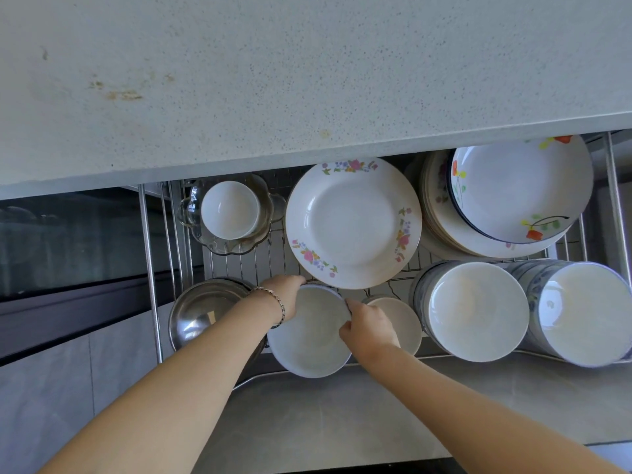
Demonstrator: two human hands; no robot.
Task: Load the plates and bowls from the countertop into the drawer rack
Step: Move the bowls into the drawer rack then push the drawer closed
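A white bowl (309, 340) sits low in the front of the wire drawer rack (260, 258). My left hand (285, 292) grips its far left rim and my right hand (367, 328) pinches its right rim. Just behind it lies a floral-edged plate (354, 222). The speckled countertop (307, 70) above the drawer holds no dishes in view.
A steel bowl (201, 313) sits left of the held bowl, a cream bowl (405, 319) right of it. Two bowl stacks (477, 311) (581, 313) fill the front right. A plate stack (513, 193) is at back right, a small white bowl in a glass dish (231, 210) at back left.
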